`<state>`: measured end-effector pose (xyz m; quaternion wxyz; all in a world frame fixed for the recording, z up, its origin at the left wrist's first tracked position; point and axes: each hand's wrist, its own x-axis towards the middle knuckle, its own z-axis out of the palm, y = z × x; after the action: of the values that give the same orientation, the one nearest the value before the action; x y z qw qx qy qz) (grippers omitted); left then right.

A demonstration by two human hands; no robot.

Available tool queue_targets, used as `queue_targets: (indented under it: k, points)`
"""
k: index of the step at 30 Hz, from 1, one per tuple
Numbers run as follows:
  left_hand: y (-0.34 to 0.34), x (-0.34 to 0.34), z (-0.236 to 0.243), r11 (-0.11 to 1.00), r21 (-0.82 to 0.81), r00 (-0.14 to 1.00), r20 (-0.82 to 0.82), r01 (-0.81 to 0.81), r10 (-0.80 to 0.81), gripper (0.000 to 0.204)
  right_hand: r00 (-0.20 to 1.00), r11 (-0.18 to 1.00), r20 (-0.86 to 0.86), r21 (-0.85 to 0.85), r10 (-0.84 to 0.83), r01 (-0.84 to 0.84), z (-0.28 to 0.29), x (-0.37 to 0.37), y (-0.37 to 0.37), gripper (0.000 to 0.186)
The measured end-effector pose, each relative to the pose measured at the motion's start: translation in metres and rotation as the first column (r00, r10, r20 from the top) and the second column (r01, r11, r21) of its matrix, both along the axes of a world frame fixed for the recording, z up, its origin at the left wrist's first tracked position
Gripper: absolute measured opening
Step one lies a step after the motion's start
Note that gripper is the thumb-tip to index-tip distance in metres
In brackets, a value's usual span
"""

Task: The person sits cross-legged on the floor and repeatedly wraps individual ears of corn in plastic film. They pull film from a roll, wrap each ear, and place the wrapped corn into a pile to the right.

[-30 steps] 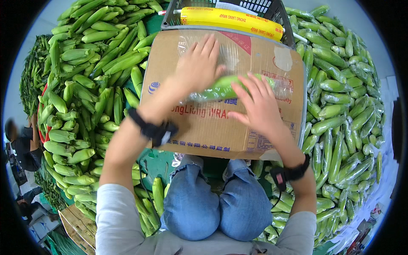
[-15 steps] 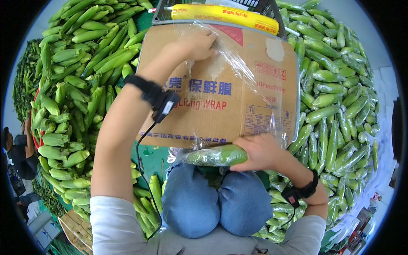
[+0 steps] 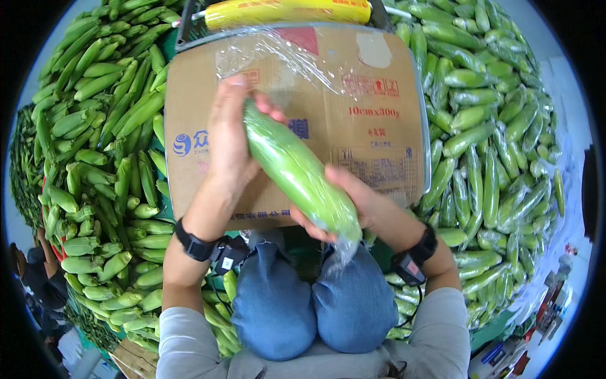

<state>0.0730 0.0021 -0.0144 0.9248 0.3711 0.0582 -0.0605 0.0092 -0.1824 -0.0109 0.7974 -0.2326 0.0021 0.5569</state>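
A green ear of corn in its husk (image 3: 287, 161) is wrapped in clear film and slants over the cardboard. Both of my hands hold it. My left hand (image 3: 230, 132) closes round its upper end, with fingertips showing past the far side. My right hand (image 3: 356, 199) grips the lower end, where a loose tail of film (image 3: 344, 251) hangs over my knee. Under the ear lies a flat sheet of printed cardboard (image 3: 385, 151). Crinkled clear film (image 3: 293, 54) stretches across its far part.
A yellow roll of film (image 3: 287, 11) sits in a dark crate (image 3: 183, 43) beyond the cardboard. Unwrapped corn (image 3: 95, 170) is heaped on the left, film-wrapped corn (image 3: 483, 132) on the right. At the far left edge, another person (image 3: 39, 278) is partly visible.
My left hand has come back from the film at the far side and taken hold of the ear. The ear has risen from my lap and turned to a slant over the cardboard.
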Motion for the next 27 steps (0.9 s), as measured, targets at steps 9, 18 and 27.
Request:
queue_targets:
  k: [9, 18, 27]
  points:
    - [0.011, -0.034, -0.026, 0.945, 0.298, 0.934, -0.279, -0.136, 0.223, 0.043, -0.249, 0.377, 0.896, 0.102, 0.367, 0.921, 0.031, 0.002, -0.055, 0.053]
    - [-0.008, -0.065, 0.011, 0.705, 0.623, 0.909, -0.022, 0.337, -0.416, 0.07, 0.069, 0.232, 0.55, 0.232, -0.832, 0.945, 0.048, 0.036, -0.067, 0.04]
    - [-0.075, -0.051, 0.068, 0.005, 0.98, 0.398, 0.084, -0.197, -0.913, 0.078, 0.128, 0.143, 0.282, 0.035, -0.951, 0.989, 0.03, -0.036, -0.075, 0.055]
